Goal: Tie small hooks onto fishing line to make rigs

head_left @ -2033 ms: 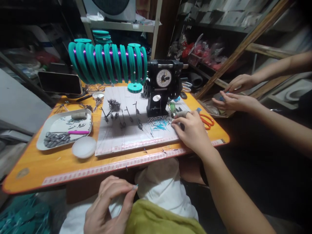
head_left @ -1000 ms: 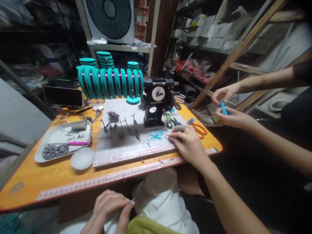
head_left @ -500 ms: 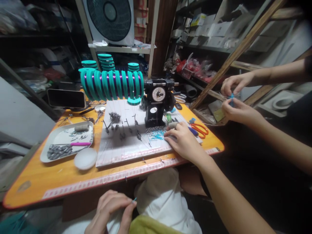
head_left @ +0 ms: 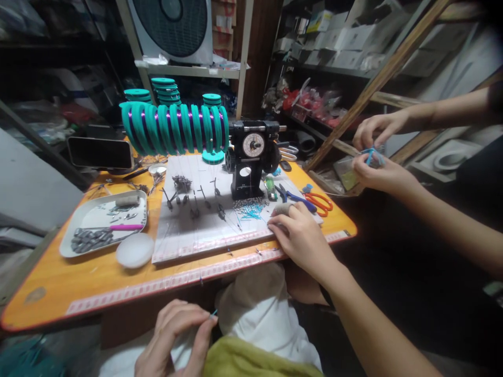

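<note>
Left hand: fingers pinching one thin blue strip. Right hand: at flat white board, near thin light-blue sticks; fingers' hold indiscernible.

A machine is set on a board atop a table, small parts laid before it. The board is flanked by a tray and dish at left, scissors at right. A phone is propped behind the tray, a fan shelved beyond.
</note>
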The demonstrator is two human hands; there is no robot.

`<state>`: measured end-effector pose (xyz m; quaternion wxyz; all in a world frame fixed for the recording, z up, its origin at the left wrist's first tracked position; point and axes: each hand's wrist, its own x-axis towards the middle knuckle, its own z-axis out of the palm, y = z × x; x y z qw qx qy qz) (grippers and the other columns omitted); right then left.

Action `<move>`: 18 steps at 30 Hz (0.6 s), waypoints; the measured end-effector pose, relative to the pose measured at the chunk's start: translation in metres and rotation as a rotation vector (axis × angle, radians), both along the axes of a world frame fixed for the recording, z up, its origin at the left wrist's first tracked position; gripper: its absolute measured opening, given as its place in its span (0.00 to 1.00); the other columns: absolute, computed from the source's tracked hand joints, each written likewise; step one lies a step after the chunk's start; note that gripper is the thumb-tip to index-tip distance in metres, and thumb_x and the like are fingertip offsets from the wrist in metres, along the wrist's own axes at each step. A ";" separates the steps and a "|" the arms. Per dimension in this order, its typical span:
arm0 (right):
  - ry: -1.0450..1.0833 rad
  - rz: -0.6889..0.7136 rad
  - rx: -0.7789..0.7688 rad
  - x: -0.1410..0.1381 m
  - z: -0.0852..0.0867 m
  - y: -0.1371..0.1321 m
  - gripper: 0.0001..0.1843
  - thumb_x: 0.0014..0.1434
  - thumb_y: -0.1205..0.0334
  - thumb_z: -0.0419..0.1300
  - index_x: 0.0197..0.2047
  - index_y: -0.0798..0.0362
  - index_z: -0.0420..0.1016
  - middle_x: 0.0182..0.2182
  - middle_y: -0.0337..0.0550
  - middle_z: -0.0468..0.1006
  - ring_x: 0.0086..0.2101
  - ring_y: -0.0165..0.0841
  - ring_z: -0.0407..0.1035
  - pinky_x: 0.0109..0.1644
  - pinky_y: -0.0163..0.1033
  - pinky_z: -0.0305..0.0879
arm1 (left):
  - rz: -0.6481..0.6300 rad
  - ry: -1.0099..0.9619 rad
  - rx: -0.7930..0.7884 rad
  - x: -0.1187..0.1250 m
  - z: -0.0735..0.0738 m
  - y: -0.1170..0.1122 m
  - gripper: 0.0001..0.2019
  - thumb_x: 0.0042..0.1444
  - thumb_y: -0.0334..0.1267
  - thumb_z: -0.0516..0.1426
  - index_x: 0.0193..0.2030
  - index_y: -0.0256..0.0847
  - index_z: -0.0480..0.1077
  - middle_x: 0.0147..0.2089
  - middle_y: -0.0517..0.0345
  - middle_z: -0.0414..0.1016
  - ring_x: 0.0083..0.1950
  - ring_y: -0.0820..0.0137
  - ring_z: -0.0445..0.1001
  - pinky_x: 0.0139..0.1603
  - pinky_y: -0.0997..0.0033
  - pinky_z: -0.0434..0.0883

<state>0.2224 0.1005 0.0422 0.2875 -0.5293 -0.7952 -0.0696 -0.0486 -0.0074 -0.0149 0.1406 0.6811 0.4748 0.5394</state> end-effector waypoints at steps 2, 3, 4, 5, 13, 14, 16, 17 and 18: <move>0.026 0.002 0.004 -0.003 -0.002 -0.006 0.08 0.64 0.69 0.59 0.36 0.57 0.80 0.33 0.52 0.75 0.41 0.45 0.64 0.43 0.52 0.71 | 0.001 -0.009 0.002 0.001 0.001 0.000 0.09 0.53 0.25 0.63 0.37 0.44 0.74 0.32 0.61 0.78 0.36 0.69 0.77 0.42 0.70 0.75; 0.040 0.006 0.007 -0.005 -0.003 -0.008 0.08 0.64 0.69 0.59 0.36 0.56 0.80 0.33 0.52 0.75 0.40 0.45 0.64 0.43 0.51 0.71 | 0.003 -0.013 0.000 0.001 0.002 0.000 0.09 0.53 0.25 0.63 0.37 0.44 0.74 0.32 0.60 0.78 0.36 0.68 0.77 0.42 0.69 0.75; 0.055 0.011 0.011 -0.007 -0.004 -0.011 0.08 0.64 0.69 0.59 0.37 0.56 0.80 0.33 0.52 0.75 0.40 0.44 0.64 0.42 0.50 0.72 | 0.008 -0.016 -0.003 0.002 0.002 0.000 0.09 0.53 0.25 0.63 0.37 0.44 0.74 0.32 0.60 0.78 0.36 0.68 0.77 0.42 0.68 0.75; 0.068 0.015 0.015 -0.008 -0.005 -0.013 0.08 0.64 0.69 0.59 0.37 0.55 0.80 0.33 0.51 0.75 0.40 0.44 0.64 0.42 0.50 0.72 | 0.010 -0.016 -0.008 0.003 0.003 0.000 0.09 0.53 0.25 0.63 0.37 0.44 0.73 0.32 0.60 0.78 0.36 0.67 0.77 0.42 0.68 0.75; 0.126 0.002 0.061 -0.006 -0.014 -0.022 0.09 0.65 0.66 0.60 0.41 0.50 0.82 0.31 0.48 0.74 0.38 0.42 0.64 0.40 0.48 0.71 | 0.019 -0.047 -0.037 0.006 0.009 -0.003 0.07 0.54 0.27 0.63 0.35 0.44 0.73 0.31 0.60 0.77 0.34 0.68 0.76 0.39 0.69 0.75; 0.116 -0.001 0.080 -0.006 -0.015 -0.022 0.09 0.65 0.66 0.60 0.42 0.50 0.82 0.31 0.48 0.74 0.37 0.42 0.64 0.40 0.48 0.70 | 0.012 -0.044 -0.047 0.007 0.010 -0.003 0.08 0.54 0.27 0.63 0.35 0.44 0.73 0.31 0.61 0.77 0.35 0.68 0.76 0.39 0.69 0.74; 0.096 -0.009 0.102 -0.005 -0.019 -0.022 0.08 0.65 0.65 0.59 0.41 0.51 0.81 0.31 0.49 0.75 0.38 0.43 0.65 0.41 0.49 0.70 | -0.004 -0.035 -0.070 0.007 0.011 -0.004 0.08 0.54 0.26 0.63 0.36 0.44 0.72 0.32 0.61 0.77 0.36 0.68 0.76 0.40 0.69 0.74; 0.095 -0.013 0.103 -0.006 -0.020 -0.023 0.08 0.65 0.65 0.59 0.40 0.52 0.81 0.31 0.50 0.75 0.38 0.44 0.65 0.42 0.50 0.70 | -0.009 -0.029 -0.081 0.007 0.012 -0.004 0.08 0.55 0.26 0.63 0.37 0.44 0.72 0.33 0.61 0.77 0.37 0.68 0.76 0.41 0.68 0.73; 0.102 -0.021 0.103 -0.007 -0.021 -0.024 0.08 0.66 0.65 0.58 0.40 0.52 0.80 0.32 0.51 0.75 0.38 0.45 0.65 0.43 0.52 0.70 | -0.009 -0.021 -0.088 0.007 0.013 -0.004 0.08 0.55 0.26 0.63 0.37 0.44 0.72 0.33 0.60 0.77 0.38 0.68 0.75 0.42 0.67 0.73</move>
